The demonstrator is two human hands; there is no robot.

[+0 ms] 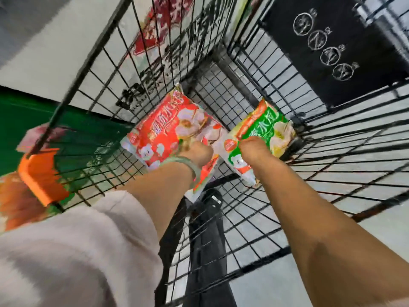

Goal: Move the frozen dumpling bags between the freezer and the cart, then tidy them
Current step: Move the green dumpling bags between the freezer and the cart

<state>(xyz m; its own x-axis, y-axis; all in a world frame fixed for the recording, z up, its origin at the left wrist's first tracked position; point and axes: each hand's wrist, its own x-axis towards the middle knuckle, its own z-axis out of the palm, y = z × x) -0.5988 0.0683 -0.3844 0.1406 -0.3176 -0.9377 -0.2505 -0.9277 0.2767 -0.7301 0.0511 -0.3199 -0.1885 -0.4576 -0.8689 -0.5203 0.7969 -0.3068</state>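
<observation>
1. The fingers of the left hand (197, 154) pinch the red bag (170, 134).
2. The fingers of the right hand (254, 149) pinch the green bag (263, 131).
3. Both bags sit side by side low inside the cart (332, 138).
4. A green band (188, 166) is on the left wrist.

A pale grey floor (376, 173) showed through black wire mesh. A green panel (26, 111) ran along the left under a white wall (44, 52) with a red printed poster (159, 25). A black sign (327, 47) with white circled symbols stood upper right.
</observation>
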